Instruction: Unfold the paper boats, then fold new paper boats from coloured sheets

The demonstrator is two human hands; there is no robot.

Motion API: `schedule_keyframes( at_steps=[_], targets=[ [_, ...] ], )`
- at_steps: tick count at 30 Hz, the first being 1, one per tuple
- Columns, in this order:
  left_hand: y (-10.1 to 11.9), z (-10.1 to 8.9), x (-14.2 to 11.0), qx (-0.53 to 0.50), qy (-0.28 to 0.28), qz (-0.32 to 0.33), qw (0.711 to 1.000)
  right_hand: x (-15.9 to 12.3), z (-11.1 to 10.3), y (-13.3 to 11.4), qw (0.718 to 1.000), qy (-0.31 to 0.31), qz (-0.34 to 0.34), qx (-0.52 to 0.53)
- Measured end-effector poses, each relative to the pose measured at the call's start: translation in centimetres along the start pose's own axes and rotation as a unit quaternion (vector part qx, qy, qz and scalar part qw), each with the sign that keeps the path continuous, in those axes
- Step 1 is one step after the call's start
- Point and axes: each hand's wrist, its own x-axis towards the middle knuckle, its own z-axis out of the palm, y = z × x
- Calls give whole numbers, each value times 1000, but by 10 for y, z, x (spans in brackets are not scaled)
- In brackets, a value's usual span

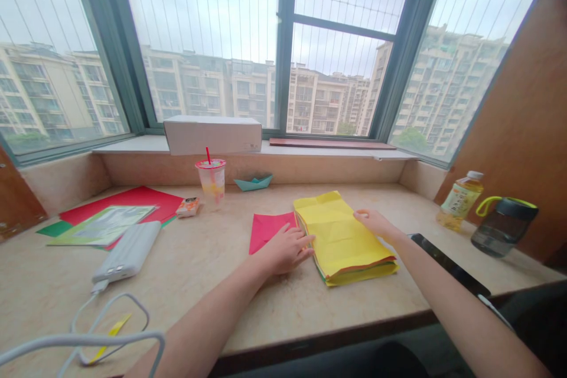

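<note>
A stack of folded coloured paper with a yellow sheet [343, 230] on top lies in front of me; green and orange edges show beneath it. My left hand [290, 248] is open, its fingers spread over a small pink-red paper [268, 230] and reaching the stack's left edge. At the upper right edge of the yellow sheet, my right hand [374, 223] is closed, thumb and fingertips together on the paper. Farther back, a folded teal paper boat [253, 183] sits near the wall.
On the left are red sheets [142, 198], a white power bank [128, 251] with a cable, and a small orange packet [188, 207]. A drink cup [211, 180] stands behind them. At right are a phone [447, 263], a tea bottle [460, 201] and a dark water bottle [504, 227].
</note>
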Motion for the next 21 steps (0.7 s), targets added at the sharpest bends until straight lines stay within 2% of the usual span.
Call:
schedule_keyframes(
  at_steps=[3,6,11,14,17,21],
  targets=[
    [1,-1,0,3,-6,-1,1000,4,1,-1,998,-19,16,50],
    [1,0,0,6,-8,2,1000,6,-3,-4,991,-69,26,110],
    [3,-1,-1,4,4,7,1000,2,-7,-9,965,-165,33,200],
    [3,-1,-1,-6,2,3,1000,-5,-4,-12,950,-195,26,244],
    [3,-1,1,-26,17,-19,999,-13,-4,-15,941,-197,3,276],
    [3,-2,5,-63,116,-70,989,-20,-13,-17,946,-147,-52,283]
  ],
)
